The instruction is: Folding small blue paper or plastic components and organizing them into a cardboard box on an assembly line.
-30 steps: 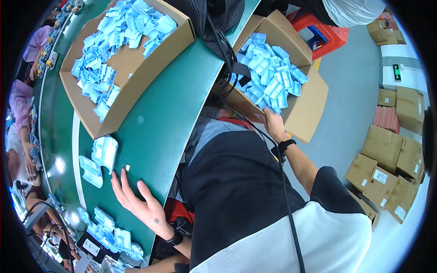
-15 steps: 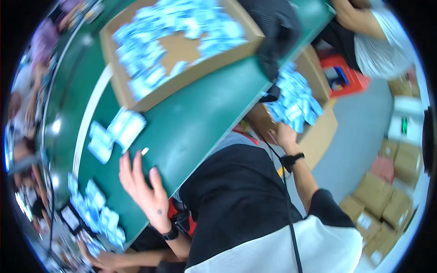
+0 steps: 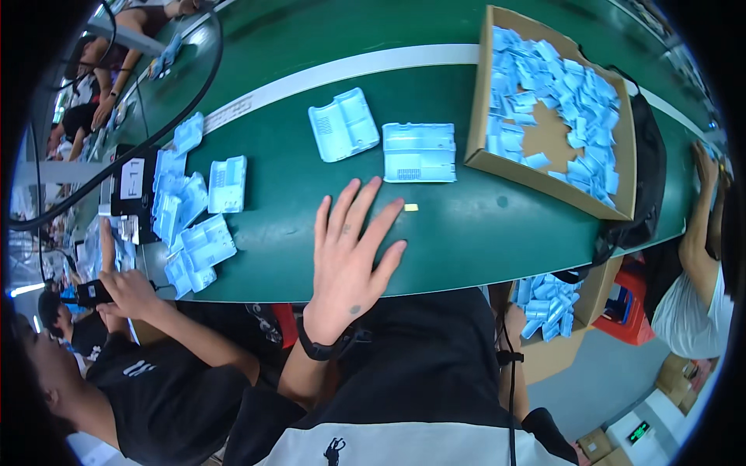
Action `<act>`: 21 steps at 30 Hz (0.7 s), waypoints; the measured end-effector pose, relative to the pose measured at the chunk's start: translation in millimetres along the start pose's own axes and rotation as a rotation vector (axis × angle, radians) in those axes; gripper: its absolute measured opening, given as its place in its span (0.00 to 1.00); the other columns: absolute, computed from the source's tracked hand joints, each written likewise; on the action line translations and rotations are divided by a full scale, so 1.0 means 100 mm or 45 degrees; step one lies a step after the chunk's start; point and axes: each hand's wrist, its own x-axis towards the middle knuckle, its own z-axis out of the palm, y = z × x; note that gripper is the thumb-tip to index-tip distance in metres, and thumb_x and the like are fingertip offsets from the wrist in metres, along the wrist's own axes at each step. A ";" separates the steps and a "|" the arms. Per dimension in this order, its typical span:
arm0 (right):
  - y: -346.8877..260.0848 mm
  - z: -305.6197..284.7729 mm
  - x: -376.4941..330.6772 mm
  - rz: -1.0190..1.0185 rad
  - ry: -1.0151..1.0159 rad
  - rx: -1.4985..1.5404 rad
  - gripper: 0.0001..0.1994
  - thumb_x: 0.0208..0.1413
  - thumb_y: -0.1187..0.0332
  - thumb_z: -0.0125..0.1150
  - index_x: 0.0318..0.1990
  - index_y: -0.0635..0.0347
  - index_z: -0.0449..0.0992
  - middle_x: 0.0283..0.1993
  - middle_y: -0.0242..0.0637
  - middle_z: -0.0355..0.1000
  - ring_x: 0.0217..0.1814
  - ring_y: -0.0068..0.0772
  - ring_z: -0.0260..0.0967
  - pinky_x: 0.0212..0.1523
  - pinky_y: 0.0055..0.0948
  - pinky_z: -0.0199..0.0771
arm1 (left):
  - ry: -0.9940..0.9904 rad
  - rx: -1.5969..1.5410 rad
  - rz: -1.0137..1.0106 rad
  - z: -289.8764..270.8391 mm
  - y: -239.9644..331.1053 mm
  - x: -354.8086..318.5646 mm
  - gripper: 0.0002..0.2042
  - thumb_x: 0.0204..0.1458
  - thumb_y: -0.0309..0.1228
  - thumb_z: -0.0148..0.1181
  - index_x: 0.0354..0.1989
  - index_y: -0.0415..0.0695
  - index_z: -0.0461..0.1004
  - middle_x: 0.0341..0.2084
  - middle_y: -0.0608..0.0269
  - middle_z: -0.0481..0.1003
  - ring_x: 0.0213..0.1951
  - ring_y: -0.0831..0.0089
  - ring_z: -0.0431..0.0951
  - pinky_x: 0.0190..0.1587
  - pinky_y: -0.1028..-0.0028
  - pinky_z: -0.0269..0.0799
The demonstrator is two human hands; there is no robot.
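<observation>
My left hand [image 3: 350, 260] hovers over or rests on the green tabletop, palm down with fingers spread, holding nothing. Just beyond its fingertips lie two light-blue plastic shells, a tilted one [image 3: 343, 126] and a squarer one [image 3: 420, 153] to its right. A small yellow piece [image 3: 411, 207] is beside the index fingertip. My right hand [image 3: 510, 322] is low at the right, below the table edge, next to a cardboard carton [image 3: 597, 289] of small blue plastic pieces [image 3: 547, 307]. Its fingers are mostly hidden, so I cannot see whether they hold anything.
A shallow cardboard box [image 3: 548, 180] of small blue pieces stands at the right, with a black bag [image 3: 646, 171] behind it. More blue shells [image 3: 183, 206] are heaped at the left. A co-worker's hand [image 3: 132, 295] there grips a black object [image 3: 93, 293]. A red stool [image 3: 633, 299] stands right.
The view has swung round, so the table edge now runs across the picture. My left hand remains spread near the shells; my right hand remains by the lower carton, with less of it showing.
</observation>
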 end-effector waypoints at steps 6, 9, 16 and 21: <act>-0.02 0.24 -0.31 -0.030 -0.050 0.054 0.10 0.66 0.64 0.55 0.38 0.55 0.81 0.37 0.49 0.82 0.38 0.57 0.83 0.37 0.53 0.83 | -0.017 0.015 0.098 0.06 -0.06 0.12 0.24 0.59 0.33 0.65 0.66 0.46 0.76 0.73 0.50 0.65 0.76 0.48 0.60 0.77 0.47 0.49; -0.50 -0.30 -0.20 -0.080 -0.152 0.158 0.10 0.65 0.66 0.55 0.40 0.56 0.83 0.40 0.51 0.83 0.41 0.58 0.83 0.39 0.56 0.83 | 0.004 0.043 0.103 0.01 -0.16 -0.01 0.25 0.60 0.35 0.65 0.67 0.48 0.75 0.73 0.49 0.65 0.75 0.48 0.61 0.76 0.42 0.48; -0.42 -0.95 -0.30 0.294 -0.326 0.252 0.19 0.62 0.53 0.63 0.39 0.63 0.85 0.44 0.55 0.83 0.47 0.58 0.84 0.47 0.52 0.85 | -0.056 0.102 0.117 0.15 0.00 0.12 0.23 0.64 0.30 0.61 0.68 0.45 0.73 0.74 0.50 0.64 0.76 0.48 0.60 0.77 0.48 0.48; -0.33 -1.08 -0.27 0.188 -0.392 0.265 0.29 0.59 0.39 0.66 0.42 0.63 0.85 0.44 0.57 0.83 0.48 0.60 0.83 0.48 0.52 0.83 | -0.014 0.109 0.085 0.04 -0.02 0.07 0.24 0.63 0.32 0.62 0.68 0.47 0.74 0.74 0.51 0.65 0.76 0.48 0.60 0.78 0.47 0.47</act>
